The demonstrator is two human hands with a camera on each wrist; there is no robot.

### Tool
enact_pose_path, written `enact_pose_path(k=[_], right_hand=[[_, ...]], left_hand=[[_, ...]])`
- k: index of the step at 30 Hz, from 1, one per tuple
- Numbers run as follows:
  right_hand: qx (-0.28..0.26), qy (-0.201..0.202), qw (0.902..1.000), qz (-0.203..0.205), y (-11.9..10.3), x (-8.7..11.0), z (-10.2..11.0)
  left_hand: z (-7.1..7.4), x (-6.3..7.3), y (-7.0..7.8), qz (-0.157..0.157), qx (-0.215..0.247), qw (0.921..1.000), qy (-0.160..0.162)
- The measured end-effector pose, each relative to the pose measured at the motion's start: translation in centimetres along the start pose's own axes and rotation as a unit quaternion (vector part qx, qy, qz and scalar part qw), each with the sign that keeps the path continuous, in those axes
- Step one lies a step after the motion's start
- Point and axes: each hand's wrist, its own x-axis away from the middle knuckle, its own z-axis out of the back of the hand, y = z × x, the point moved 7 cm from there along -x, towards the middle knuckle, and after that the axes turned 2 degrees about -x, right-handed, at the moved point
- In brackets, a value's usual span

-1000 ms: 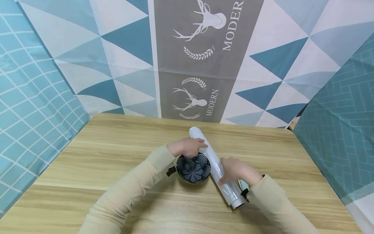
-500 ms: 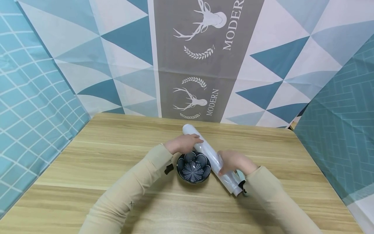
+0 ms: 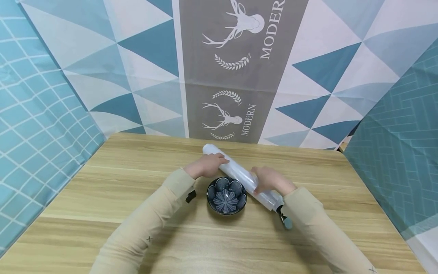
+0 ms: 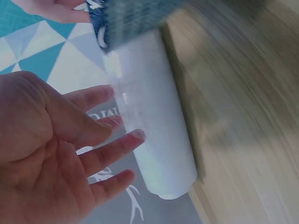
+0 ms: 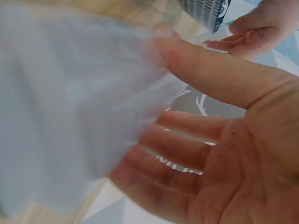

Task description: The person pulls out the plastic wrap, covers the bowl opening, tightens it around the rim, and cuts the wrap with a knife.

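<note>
A roll of clear cling film [image 3: 237, 173] lies slantwise on the table, its far end to the left. Just in front of it sits a dark blue bowl [image 3: 226, 198] with a petal pattern. My left hand [image 3: 208, 164] rests loosely extended fingers on the roll's far part; the left wrist view shows its fingertips [image 4: 137, 134] against the film. Nearer the other end, my right hand [image 3: 272, 179] holds the roll between thumb and fingers. In the right wrist view the roll [image 5: 84, 102] is blurred, with the thumb on one side and several fingers on the other.
The wood-grain table [image 3: 130, 190] meets a patterned backdrop [image 3: 219, 76] just behind the roll. Blue tile-patterned sheets hang along the left [image 3: 37, 99] and right sides. Dark straps sit at both wrists, with a small teal piece [image 3: 287, 222] by the right one.
The roll has turned anticlockwise, its far end swinging left and its near end moving away from me. Both hands moved with it, the left leftward, the right farther back. The bowl stayed put.
</note>
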Motion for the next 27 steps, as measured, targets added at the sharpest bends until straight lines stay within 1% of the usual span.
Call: enact_pose_path(k=[4, 10, 14, 18, 21, 25, 27], right_hand=[[-0.008, 0.023, 0.9997, 0.009, 0.2, -0.5, 0.2], [-0.014, 0.039, 0.9988, 0.027, 0.0, -0.8, 0.5], [-0.011, 0.051, 0.9979, 0.039, -0.4, -0.9, 0.7], [-0.007, 0.06, 0.9971, 0.047, -0.5, -1.2, 0.8], [0.002, 0.066, 0.9955, 0.067, -0.5, -1.4, 0.9], [0.01, 0.071, 0.9929, 0.095, -0.5, -1.8, 1.0], [0.008, 0.069, 0.9926, 0.1, -0.4, -2.0, 1.0]], left_hand=[[-0.1, 0.2, -0.7, 0.008, 0.006, 0.9998, 0.019], [0.0, 0.2, -1.4, 0.018, 0.013, 0.9987, 0.045], [0.0, 0.2, -1.7, 0.034, 0.005, 0.9981, 0.051], [0.2, 0.3, -1.7, 0.04, -0.003, 0.9974, 0.06], [0.4, 0.5, -1.9, 0.043, -0.001, 0.9969, 0.067], [0.2, 0.5, -2.2, 0.054, -0.002, 0.9963, 0.067], [0.1, 0.5, -2.4, 0.059, -0.002, 0.996, 0.067]])
